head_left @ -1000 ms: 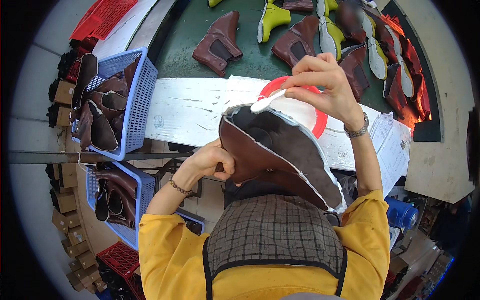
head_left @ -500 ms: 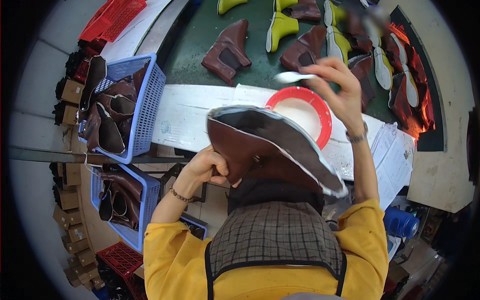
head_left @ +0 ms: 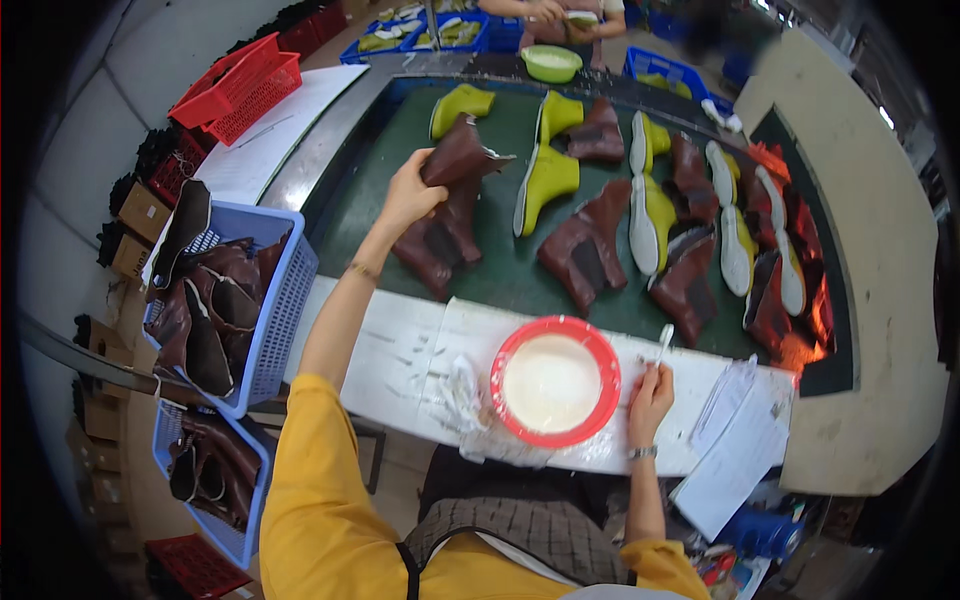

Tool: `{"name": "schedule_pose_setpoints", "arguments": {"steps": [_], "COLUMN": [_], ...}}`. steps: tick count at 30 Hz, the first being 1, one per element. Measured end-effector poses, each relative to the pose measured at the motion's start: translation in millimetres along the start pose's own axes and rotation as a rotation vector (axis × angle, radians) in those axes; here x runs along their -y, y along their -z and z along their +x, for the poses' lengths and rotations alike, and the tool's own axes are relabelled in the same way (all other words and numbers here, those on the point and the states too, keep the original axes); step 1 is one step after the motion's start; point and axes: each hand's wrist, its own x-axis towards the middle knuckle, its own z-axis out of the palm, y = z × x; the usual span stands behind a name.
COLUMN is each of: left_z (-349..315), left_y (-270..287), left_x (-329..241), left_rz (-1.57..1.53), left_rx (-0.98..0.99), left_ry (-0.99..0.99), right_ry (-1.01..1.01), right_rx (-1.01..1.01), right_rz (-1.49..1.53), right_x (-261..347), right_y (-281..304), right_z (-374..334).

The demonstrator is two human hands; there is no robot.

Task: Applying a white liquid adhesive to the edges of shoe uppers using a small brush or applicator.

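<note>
My left hand (head_left: 412, 198) stretches far out over the green conveyor belt (head_left: 350, 245), fingers closed on the side of a brown boot upper (head_left: 463, 150). That upper is above or against another brown boot upper (head_left: 440, 240) with a dark side panel; whether they touch I cannot tell. Low on the right, my right hand (head_left: 650, 400) grips a small white-tipped brush (head_left: 665, 342), which points up and away. Left of this hand, a red-rimmed bowl (head_left: 607, 375) of creamy white liquid stands on the white board (head_left: 385, 335).
Yellow-green lasts (head_left: 545, 185) with pale soles and more brown uppers lie along the belt. Two blue baskets (head_left: 285, 300) of uppers stand at left. Papers (head_left: 735, 460) lie at right. Across the belt, a co-worker's hands (head_left: 590, 28) work near a green bowl (head_left: 551, 64).
My left hand has carried the boot upper from near my lap forward to the belt. My right hand has lowered with the brush to the bowl's right. The view has tipped farther ahead.
</note>
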Motion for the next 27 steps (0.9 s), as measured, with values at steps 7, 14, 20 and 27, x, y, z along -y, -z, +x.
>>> {"name": "schedule_pose_setpoints", "arguments": {"steps": [7, 14, 20, 27], "left_z": [124.3, 87.0, -110.0, -132.7], "left_y": [-38.6, 256.5, 485.6, 499.0], "left_x": [28.9, 96.5, 153.6, 107.7], "left_rz": [0.398, 1.107, 1.487, 1.296], "left_rx": [-0.145, -0.632, -0.823, -0.852], "left_ry": [-0.15, -0.495, 0.494, 0.19], "right_ry": [0.033, 0.006, -0.002, 0.006], "right_rx": [0.002, 0.017, -0.005, 0.022], "right_rz": [-0.026, 0.006, -0.004, -0.013], "right_x": [-4.5, 3.1, -9.7, -5.7], "right_y": [0.4, -0.4, 9.1, 9.5], "right_z": [-4.1, 5.2, 7.2, -1.2]}}
